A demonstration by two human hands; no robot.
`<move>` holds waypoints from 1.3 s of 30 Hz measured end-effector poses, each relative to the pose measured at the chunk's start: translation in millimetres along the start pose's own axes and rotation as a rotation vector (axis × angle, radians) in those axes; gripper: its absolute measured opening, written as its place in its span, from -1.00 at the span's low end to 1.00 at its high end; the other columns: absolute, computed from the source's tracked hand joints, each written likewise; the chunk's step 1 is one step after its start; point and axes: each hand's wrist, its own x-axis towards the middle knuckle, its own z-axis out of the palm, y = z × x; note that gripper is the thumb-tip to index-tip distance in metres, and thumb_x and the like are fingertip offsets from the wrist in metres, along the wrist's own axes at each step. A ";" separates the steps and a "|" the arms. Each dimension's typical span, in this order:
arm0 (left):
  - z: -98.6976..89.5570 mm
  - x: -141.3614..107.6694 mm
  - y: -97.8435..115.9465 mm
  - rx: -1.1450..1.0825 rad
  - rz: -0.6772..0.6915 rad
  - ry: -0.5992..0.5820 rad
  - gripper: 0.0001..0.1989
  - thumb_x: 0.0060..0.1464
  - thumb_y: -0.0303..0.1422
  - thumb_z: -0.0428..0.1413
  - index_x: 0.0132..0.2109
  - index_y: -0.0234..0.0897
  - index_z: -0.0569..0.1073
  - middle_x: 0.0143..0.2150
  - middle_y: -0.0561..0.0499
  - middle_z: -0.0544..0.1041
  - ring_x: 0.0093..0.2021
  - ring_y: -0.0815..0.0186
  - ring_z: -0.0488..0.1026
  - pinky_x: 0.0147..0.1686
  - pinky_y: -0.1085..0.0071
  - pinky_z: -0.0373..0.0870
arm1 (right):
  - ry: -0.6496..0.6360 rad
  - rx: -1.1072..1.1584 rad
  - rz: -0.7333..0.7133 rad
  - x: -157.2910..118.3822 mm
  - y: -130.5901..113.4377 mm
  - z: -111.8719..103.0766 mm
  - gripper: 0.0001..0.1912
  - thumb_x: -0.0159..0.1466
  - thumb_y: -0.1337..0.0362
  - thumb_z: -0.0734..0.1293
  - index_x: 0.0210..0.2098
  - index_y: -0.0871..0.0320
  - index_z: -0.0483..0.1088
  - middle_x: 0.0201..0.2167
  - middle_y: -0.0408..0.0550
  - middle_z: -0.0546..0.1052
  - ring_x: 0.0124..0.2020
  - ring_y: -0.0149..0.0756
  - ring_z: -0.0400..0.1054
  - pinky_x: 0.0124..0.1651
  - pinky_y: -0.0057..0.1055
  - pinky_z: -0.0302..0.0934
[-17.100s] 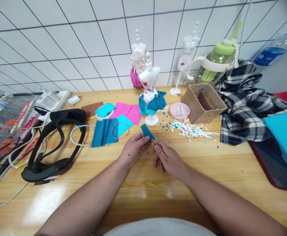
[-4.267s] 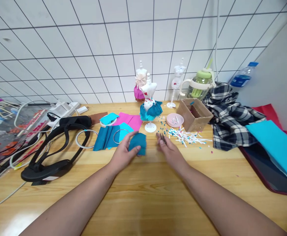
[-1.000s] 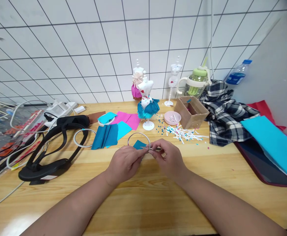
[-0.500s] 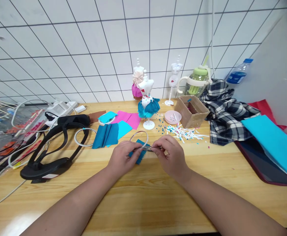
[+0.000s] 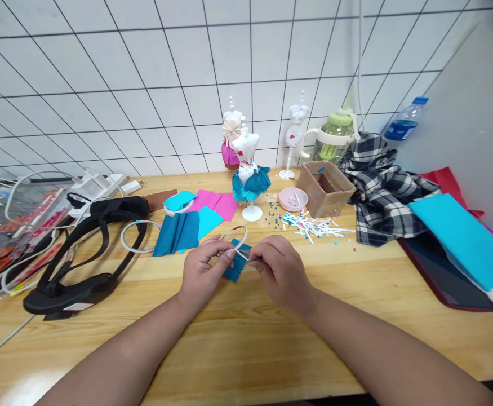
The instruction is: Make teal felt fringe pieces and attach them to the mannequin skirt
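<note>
My left hand pinches a thin white strip that curves up in a loop above the fingers. Close to its right, my right hand has its fingertips pressed together at the strip's other side; what exactly they grip is too small to tell. Under the strip, a small teal piece with a zigzag edge lies on the wooden table. Behind the hands stands a white mini mannequin wearing a teal ruffled skirt.
Left: black headset, white ring, teal cloth, pink sheets. Right: pink dish, paper strips, cardboard box, green-lidded jug, plaid cloth, blue sheet. Two more mannequins stand behind.
The view has shifted slightly. The white strip's loop looks narrower and its ends now cross near my left fingertips. My hands remain close together.
</note>
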 end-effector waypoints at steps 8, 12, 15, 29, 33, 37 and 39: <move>-25.5 21.6 -40.0 -0.026 -0.164 0.384 -0.76 0.14 -0.21 0.07 -0.19 -0.26 0.52 -0.47 0.04 0.52 -0.42 0.28 0.46 -0.28 0.29 0.45 | 0.078 0.053 -0.075 -2.6 -4.9 -10.0 -0.91 0.34 0.34 0.21 -0.31 0.12 0.31 -0.35 -0.07 0.42 -0.26 -0.28 0.26 -0.17 -0.34 0.17; -34.6 33.8 -58.8 0.538 -0.020 0.050 -0.73 0.15 -0.22 0.04 -0.14 -0.20 0.58 -0.26 -0.07 0.61 -0.15 0.11 0.48 0.03 0.07 0.31 | 0.076 0.104 0.034 -0.1 1.0 -13.0 -0.92 0.34 0.32 0.22 -0.31 0.13 0.31 -0.35 -0.08 0.40 -0.27 -0.29 0.26 -0.18 -0.34 0.15; -28.6 33.7 -62.7 0.719 0.017 -0.176 -0.65 0.22 -0.32 -0.08 0.02 -0.20 0.52 -0.06 -0.13 0.57 0.01 0.04 0.40 0.11 -0.01 0.21 | 0.054 0.177 0.150 2.5 6.4 -11.6 -0.89 0.33 0.30 0.22 -0.34 0.14 0.29 -0.37 -0.10 0.38 -0.29 -0.31 0.25 -0.22 -0.36 0.13; -0.6 1.4 4.6 0.374 0.230 -0.239 -0.86 0.17 -0.26 0.08 -0.25 -0.10 0.55 -0.18 0.05 0.59 0.00 0.19 0.39 0.21 -0.02 -0.18 | -0.082 0.255 0.370 3.0 11.2 -4.7 -0.93 0.24 0.35 0.24 -0.39 0.14 0.29 -0.42 -0.15 0.34 -0.36 -0.35 0.21 -0.30 -0.41 0.09; 0.1 1.3 3.0 0.309 0.255 -0.226 -0.89 0.15 -0.32 0.11 -0.28 -0.12 0.55 -0.25 0.06 0.60 -0.08 0.22 0.43 0.19 0.00 -0.16 | -0.082 0.243 0.374 3.0 12.3 -4.2 -0.93 0.24 0.35 0.25 -0.39 0.15 0.29 -0.41 -0.15 0.34 -0.37 -0.36 0.21 -0.30 -0.41 0.09; -2.2 0.9 4.2 0.286 0.303 -0.241 -0.91 0.11 -0.32 0.15 -0.27 -0.15 0.55 -0.24 0.04 0.59 -0.12 0.22 0.43 0.18 0.02 -0.09 | -0.085 0.209 0.373 3.2 12.3 -4.7 -0.93 0.24 0.37 0.25 -0.39 0.15 0.29 -0.41 -0.15 0.34 -0.35 -0.35 0.22 -0.29 -0.41 0.10; -2.8 1.3 5.2 0.281 0.323 -0.239 -0.89 0.14 -0.35 0.11 -0.28 -0.17 0.55 -0.28 0.03 0.58 -0.15 0.24 0.42 0.17 0.03 -0.06 | -0.085 0.198 0.365 3.2 11.8 -4.9 -0.94 0.24 0.37 0.25 -0.39 0.15 0.30 -0.41 -0.15 0.35 -0.35 -0.35 0.23 -0.29 -0.41 0.11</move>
